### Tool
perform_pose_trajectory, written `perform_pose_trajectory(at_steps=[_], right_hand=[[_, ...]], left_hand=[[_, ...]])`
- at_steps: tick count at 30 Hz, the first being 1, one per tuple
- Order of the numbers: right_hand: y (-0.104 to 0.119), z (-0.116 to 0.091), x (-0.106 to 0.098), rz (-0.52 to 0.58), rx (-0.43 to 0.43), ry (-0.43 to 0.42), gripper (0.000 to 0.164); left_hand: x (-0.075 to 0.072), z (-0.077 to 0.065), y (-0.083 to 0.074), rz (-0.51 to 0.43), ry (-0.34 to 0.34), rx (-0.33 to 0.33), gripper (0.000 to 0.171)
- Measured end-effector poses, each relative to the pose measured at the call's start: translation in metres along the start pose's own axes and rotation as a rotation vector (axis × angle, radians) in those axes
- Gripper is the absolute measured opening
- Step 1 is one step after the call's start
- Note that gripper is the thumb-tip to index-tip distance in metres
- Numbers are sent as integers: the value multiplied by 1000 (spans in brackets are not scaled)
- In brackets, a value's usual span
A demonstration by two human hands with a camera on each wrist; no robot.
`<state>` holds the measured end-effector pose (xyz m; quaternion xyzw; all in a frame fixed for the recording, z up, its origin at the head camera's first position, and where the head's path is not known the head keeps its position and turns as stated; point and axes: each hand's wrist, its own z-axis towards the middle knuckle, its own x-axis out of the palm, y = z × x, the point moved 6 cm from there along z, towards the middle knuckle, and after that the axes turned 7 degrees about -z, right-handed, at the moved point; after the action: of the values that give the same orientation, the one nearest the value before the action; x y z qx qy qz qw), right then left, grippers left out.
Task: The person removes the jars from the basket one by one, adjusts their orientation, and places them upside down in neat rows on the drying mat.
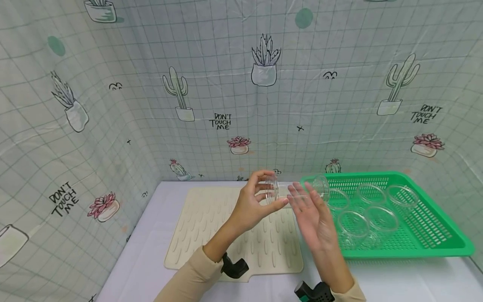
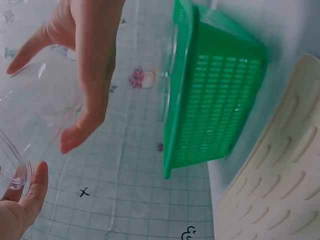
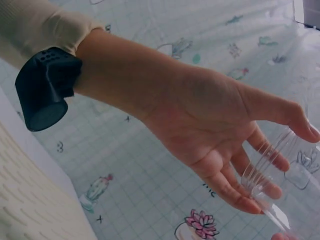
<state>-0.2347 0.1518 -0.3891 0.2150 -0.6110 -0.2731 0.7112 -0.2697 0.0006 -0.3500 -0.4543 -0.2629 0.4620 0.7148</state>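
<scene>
A clear jar (image 1: 281, 189) lies sideways in the air between my hands, above the far side of the table. My left hand (image 1: 250, 199) grips its ridged rim (image 3: 270, 157), thumb on one side and fingers on the other. My right hand (image 1: 317, 222) is at the jar's other end, palm turned up, with fairly straight fingers behind the see-through wall. In the left wrist view, the right hand (image 2: 92, 65) spans the jar's side with thumb and fingers apart. Only a fingertip of it shows in the right wrist view.
A green slotted basket (image 1: 422, 251) on the right holds several clear jars (image 1: 352, 224) with round rims. Below my left arm lies a cream mat (image 1: 211, 235) with raised ridges. A patterned cloth (image 1: 211, 54) hangs behind and beside the white table (image 1: 139, 251).
</scene>
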Motion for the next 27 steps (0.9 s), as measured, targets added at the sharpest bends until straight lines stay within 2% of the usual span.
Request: perform_pose_trajectory(at_steps=[14,22,27], right_hand=[[-7,2,1,131,36,33,80],[-8,4,3,86,28,15,75],[-9,8,3,77,18,8,67]], left_hand=[[-3,-2,3,-1,16,-12,64],[-7,-5,3,41,46,-15,69],[-12,-9,2,124,80,-5,78]])
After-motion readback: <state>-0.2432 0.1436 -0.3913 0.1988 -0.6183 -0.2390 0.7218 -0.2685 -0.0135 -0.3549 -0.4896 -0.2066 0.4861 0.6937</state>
